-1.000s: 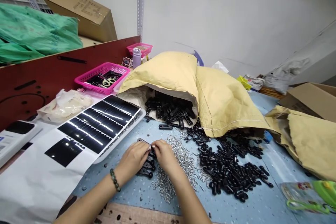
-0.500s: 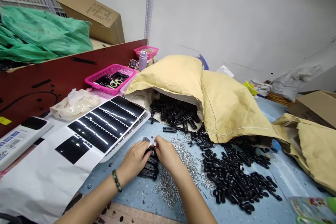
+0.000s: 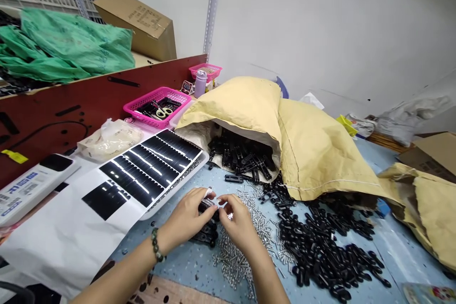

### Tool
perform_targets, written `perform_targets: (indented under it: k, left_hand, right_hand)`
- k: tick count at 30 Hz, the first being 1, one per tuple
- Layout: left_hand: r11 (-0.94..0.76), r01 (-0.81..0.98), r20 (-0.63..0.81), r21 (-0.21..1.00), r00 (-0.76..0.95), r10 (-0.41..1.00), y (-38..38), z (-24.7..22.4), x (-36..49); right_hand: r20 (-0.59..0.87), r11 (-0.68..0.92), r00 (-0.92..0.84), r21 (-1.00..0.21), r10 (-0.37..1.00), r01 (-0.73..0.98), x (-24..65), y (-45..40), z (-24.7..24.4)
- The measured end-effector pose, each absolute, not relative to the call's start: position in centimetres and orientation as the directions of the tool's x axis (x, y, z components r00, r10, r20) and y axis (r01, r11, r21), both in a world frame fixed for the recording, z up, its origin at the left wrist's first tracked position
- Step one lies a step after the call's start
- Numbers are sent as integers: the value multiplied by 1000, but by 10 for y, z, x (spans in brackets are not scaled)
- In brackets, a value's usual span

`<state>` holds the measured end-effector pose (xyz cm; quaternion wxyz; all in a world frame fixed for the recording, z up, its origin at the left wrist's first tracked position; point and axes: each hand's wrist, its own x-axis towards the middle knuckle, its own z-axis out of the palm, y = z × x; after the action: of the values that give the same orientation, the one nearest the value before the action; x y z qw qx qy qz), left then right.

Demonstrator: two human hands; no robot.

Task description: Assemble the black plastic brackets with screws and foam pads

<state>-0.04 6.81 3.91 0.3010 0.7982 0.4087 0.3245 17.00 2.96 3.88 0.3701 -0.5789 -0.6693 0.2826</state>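
Observation:
My left hand, with a dark green bead bracelet at the wrist, closes around a slim black plastic part. White wrapping covers one fingertip. Close beside it, my right hand curls its fingers toward the thumb; anything small between them is too hard to make out. More black parts lie in a row beneath my left hand. Right under my right hand spreads a heap of silver screws. Farther right is a large pile of small black plastic pieces.
Yellow paper sacks stand behind, one spilling black parts. To the left, a black-printed white sheet covers part of a white tray. Pink baskets line the red board. A cardboard box sits at right.
My right hand has drawn slightly away from my left, leaving a small gap between the fingertips. The left hand keeps its grip. The whole view has shifted a little.

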Motion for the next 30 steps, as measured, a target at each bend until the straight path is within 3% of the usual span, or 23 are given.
perform_targets:
  k: [6,10,13,16,19,23,26,30]
  left_hand:
    - [-485,414,290,770,449,845,65,47,9]
    - [-681,451,429,578,542,723,56,55,8]
    - [-775,466,491,427,600,631,51,65,7]
    - [-796,453,494,401,624,605,52,75,8]
    - [-763,418,458,493,621,636,55,82,8]
    - [-554,331,273,764,612,742,55,86,12]
    - [-188,189,32,964,619,785,53,85,19]
    - [233,-63,-140,970,642,754,47,81,29]
  right_hand:
    - [168,144,-2,-839,986,525,172,24,50]
    - [-19,-43,101,-968,995,248,176,21,50]
    - [-114,-124,112,-989,987,80,179,18,50]
    - [-42,-69,128,-975,991,213,179,12,54]
    - [66,20,107,-921,992,388,179,5,62]
    - [150,125,20,-882,988,454,179,-4,75]
    - [212,201,-25,-874,977,442,180,-10,81]
    - [279,260,-29,-848,960,461,182,-19,80]
